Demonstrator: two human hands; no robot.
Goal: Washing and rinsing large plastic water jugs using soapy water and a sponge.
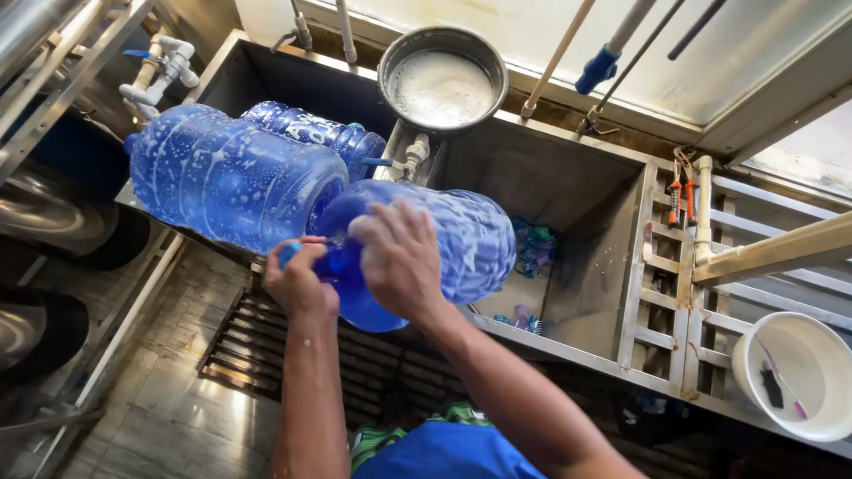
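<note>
Blue water jug (pixel 445 244), soapy, lies on its side across the front rim of the steel sink (pixel 587 262), neck toward the person; left hand (pixel 298 282) is closed around the neck end, apparently over a light-blue cap, though the fingers hide most of it, and right hand (pixel 400 259) lies fingers-curled, palm down on the jug's shoulder, pressing rather than gripping. Two more sudsy blue jugs (pixel 230 175) lie at the sink's left end, touching the held jug. Metal bowl of foam (pixel 442 78) sits on the sink's back rim; white bucket (pixel 808 372) stands to the sink's right.
</note>
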